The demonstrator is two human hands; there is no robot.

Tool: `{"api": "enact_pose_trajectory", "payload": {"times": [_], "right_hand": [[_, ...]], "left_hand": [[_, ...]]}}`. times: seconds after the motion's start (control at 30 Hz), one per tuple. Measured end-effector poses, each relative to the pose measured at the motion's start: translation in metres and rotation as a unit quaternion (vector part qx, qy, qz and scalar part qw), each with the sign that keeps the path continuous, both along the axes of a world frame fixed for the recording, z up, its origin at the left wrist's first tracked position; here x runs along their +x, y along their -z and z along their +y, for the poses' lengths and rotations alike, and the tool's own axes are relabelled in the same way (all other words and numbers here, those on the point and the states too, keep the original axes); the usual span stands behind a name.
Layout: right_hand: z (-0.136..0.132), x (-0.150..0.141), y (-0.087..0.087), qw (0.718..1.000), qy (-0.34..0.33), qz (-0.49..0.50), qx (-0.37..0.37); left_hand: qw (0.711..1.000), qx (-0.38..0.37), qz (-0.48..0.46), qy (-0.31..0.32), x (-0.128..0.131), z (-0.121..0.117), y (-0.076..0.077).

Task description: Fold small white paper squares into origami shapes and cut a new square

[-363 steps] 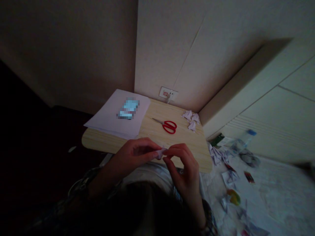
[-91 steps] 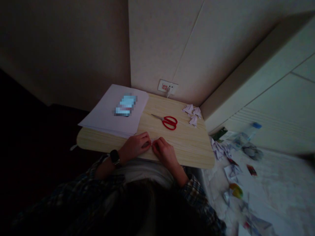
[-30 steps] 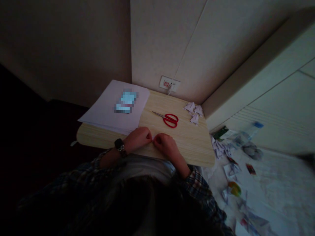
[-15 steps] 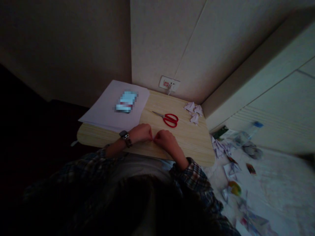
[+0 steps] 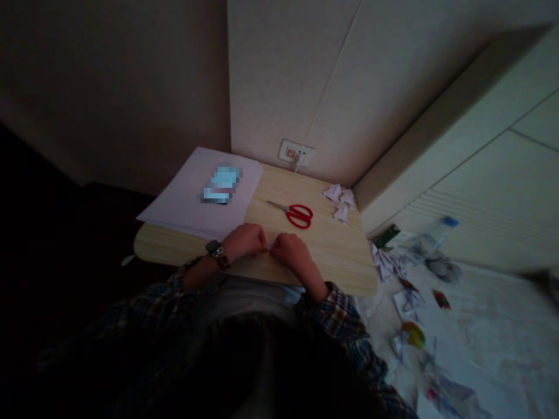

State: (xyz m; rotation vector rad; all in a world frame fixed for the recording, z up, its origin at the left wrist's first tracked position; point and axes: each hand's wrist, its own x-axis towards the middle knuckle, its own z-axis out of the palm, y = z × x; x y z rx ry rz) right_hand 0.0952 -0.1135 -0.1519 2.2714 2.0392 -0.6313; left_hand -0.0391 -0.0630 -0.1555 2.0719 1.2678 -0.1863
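My left hand (image 5: pixel 247 240), with a watch (image 5: pixel 215 249) on its wrist, is closed near the front edge of the wooden table (image 5: pixel 323 262). Close beside it, my right hand (image 5: pixel 292 251) is closed too, and the fingertips of both nearly meet. Between them shows a tiny pale bit of paper (image 5: pixel 269 248), mostly covered by the fingers. Just beyond the hands lie red-handled scissors (image 5: pixel 299 216), blades pointing left. A stack of white paper sheets (image 5: pixel 183 192) lies on the left of the table, with a blurred-out phone (image 5: pixel 222 185) on top.
Several folded paper pieces (image 5: pixel 340 213) sit at the table's back right corner. A wall socket (image 5: pixel 297 152) with a plug is behind the table. To the right, a pale surface holds a clear bottle (image 5: pixel 430 241), more folded paper (image 5: pixel 383 265) and a yellow-green item (image 5: pixel 413 335).
The view has shifted slightly. My hands have drawn a little apart at the fingertips, both staying closed over the same spot; the scissors, phone and sheets lie as before.
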Motion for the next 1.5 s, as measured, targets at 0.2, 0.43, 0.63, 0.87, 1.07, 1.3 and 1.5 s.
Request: {"api": "enact_pose_trajectory", "payload": {"times": [0.2, 0.43, 0.63, 0.87, 1.07, 1.3, 1.5], "right_hand": [[-0.024, 0.006, 0.023, 0.992, 0.034, 0.092, 0.081], [-0.027, 0.009, 0.036, 0.967, 0.051, 0.208, 0.135], [-0.03, 0.011, 0.031, 0.939, 0.053, 0.306, 0.149], [-0.042, 0.01, 0.002, 0.909, 0.069, 0.371, 0.176], [-0.054, 0.008, -0.024, 0.89, 0.079, 0.404, 0.196], [-0.067, 0.003, -0.048, 0.85, 0.093, 0.481, 0.194], [-0.077, 0.002, -0.066, 0.846, 0.092, 0.485, 0.204]], "left_hand": [[0.996, 0.048, -0.066, -0.042, -0.004, -0.018, 0.013], [0.985, 0.039, -0.152, -0.077, -0.012, -0.019, 0.02], [0.957, 0.007, -0.265, -0.115, -0.022, -0.02, 0.024], [0.927, -0.026, -0.345, -0.145, -0.026, -0.029, 0.007], [0.917, -0.058, -0.364, -0.152, -0.027, -0.043, -0.027], [0.882, -0.168, -0.396, -0.195, -0.029, -0.053, -0.058], [0.857, -0.194, -0.427, -0.211, -0.033, -0.063, -0.067]]}}
